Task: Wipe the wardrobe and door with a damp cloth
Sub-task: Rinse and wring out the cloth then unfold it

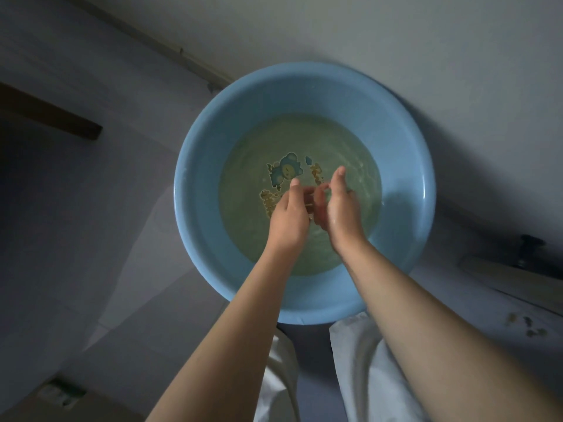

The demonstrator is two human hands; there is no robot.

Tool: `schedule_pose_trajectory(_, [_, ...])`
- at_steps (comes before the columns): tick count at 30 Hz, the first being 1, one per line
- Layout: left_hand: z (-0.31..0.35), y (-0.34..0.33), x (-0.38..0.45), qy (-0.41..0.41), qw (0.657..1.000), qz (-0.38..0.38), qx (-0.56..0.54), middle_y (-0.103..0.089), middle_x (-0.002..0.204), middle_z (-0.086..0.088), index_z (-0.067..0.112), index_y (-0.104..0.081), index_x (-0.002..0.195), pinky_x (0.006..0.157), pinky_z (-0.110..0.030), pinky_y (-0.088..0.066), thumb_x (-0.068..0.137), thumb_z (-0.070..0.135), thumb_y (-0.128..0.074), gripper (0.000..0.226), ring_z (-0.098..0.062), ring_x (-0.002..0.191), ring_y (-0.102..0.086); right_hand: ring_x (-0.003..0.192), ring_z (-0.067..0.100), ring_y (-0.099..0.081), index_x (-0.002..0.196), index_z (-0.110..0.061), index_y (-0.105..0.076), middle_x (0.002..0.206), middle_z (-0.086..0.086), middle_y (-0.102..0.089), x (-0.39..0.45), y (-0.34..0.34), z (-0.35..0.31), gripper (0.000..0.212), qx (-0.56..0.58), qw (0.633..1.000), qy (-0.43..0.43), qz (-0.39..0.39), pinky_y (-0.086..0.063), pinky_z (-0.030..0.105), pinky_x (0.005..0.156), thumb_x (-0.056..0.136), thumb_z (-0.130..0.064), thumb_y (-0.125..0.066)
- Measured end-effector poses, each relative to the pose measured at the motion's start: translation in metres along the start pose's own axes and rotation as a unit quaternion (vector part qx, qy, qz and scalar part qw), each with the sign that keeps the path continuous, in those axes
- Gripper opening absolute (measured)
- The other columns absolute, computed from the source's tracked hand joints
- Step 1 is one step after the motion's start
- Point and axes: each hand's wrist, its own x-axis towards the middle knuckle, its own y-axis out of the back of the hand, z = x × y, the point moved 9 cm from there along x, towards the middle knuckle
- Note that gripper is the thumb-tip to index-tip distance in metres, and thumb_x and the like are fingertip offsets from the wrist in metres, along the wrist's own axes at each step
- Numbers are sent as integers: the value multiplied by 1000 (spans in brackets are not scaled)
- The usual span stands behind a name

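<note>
Left hand (288, 214) and right hand (338, 205) together over the blue basin (198, 166), fingers loosely bent, nothing visibly held. No cloth in sight; likely limp, dripping once soaked.

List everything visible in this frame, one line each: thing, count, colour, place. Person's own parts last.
basin: 1, light blue, centre, on the floor
water: cloudy greenish, fills the basin bottom
cartoon print: 1, blue and yellow, basin bottom, under the water
floor: pale grey, all around
dark plank: 1, brown, left edge
trousers: white, bottom centre
left hand: 1, over the water, fingers meeting the right hand; no cloth visible
right hand: 1, beside it, wet
</note>
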Motion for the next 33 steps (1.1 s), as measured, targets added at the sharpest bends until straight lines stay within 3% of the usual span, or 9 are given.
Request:
schedule_pose_trajectory(2, [4, 0, -3, -3, 1000, 0, 5, -69, 110, -1, 26, -69, 104, 98, -50, -47, 82, 61, -31, 56, -23, 105, -63, 48, 7, -56, 72, -18, -53, 51, -7, -59, -4, -7, -5, 55, 59, 996, -32, -55, -46, 21, 51, 100, -53, -22])
schedule_pose_trajectory(5, [21, 1, -12, -13, 1000, -5, 5, -70, 105, -1, 27, -68, 102, 95, -49, -49, 84, 54, -37, 44, -23, 102, -65, 75, 10, -64, 100, -24, -59, 88, -3, -66, -10, -8, -19, 48, 131, 985, -43, -104, -52, 32, 82, 98, -56, -23])
schedule_pose_trajectory(10, [64, 5, -40, -61, 998, -19, -19, -67, 89, 3, 19, -63, 112, 68, -25, -56, 95, 29, -56, 21, -4, 75, -66, 79, 7, -66, 111, -25, -61, 93, -7, -67, -39, 4, -62, 24, 118, 980, -10, -163, -54, 30, 72, 101, -28, -39])
schedule_pose_trajectory(14, [122, 9, -84, -116, 993, -12, 3, -69, 90, -7, 24, -65, 94, 70, -31, -52, 90, 21, -65, 5, -14, 77, -66, 103, 18, -65, 110, -26, -63, 114, 1, -67, -79, 21, -127, 24, 29, 983, 55, -175, -56, 34, 73, 100, -15, -44])
schedule_pose_trajectory(18, [190, 11, -147, -137, 991, 5, -2, -66, 81, -8, 15, -63, 84, 53, -21, -50, 89, 16, -65, 6, -10, 64, -62, 100, 11, -66, 96, -29, -70, 105, -5, -71, -139, 38, -208, 17, -31, 975, 124, -181, -54, 35, 87, 95, -23, -54])
schedule_pose_trajectory(21, [248, 2, -201, -169, 985, 0, 14, -67, 74, 0, 17, -61, 78, 62, -27, -51, 88, 17, -66, 11, -13, 68, -62, 93, 11, -66, 89, -25, -72, 95, -4, -72, -190, 59, -274, 25, -60, 969, 172, -169, -50, 33, 91, 80, -48, -67])
schedule_pose_trajectory(24, [306, -4, -260, -203, 979, -25, 18, -69, 68, 1, 16, -61, 78, 70, -37, -56, 88, 12, -67, 12, -18, 67, -67, 77, 11, -65, 89, -13, -66, 83, 4, -69, -241, 81, -331, 16, -50, 966, 194, -165, -50, 26, 76, 84, -27, -68])
schedule_pose_trajectory(27, [349, -5, -302, -244, 969, -49, 4, -70, 63, -2, 9, -63, 81, 59, -31, -56, 88, 7, -65, 7, -18, 58, -67, 66, 1, -63, 89, -13, -68, 74, -7, -69, -277, 96, -373, 3, -50, 960, 228, -155, -45, 12, 62, 88, -15, -66])
schedule_pose_trajectory(33, [429, 4, -381, -314, 946, -78, 4, -63, 57, 5, 16, -67, 97, 53, -18, -49, 94, 6, -56, 15, -5, 52, -61, 73, -2, -62, 81, -19, -68, 76, -10, -68, -363, 133, -449, 6, -42, 941, 331, -60, -48, 12, 72, 87, -17, -68])
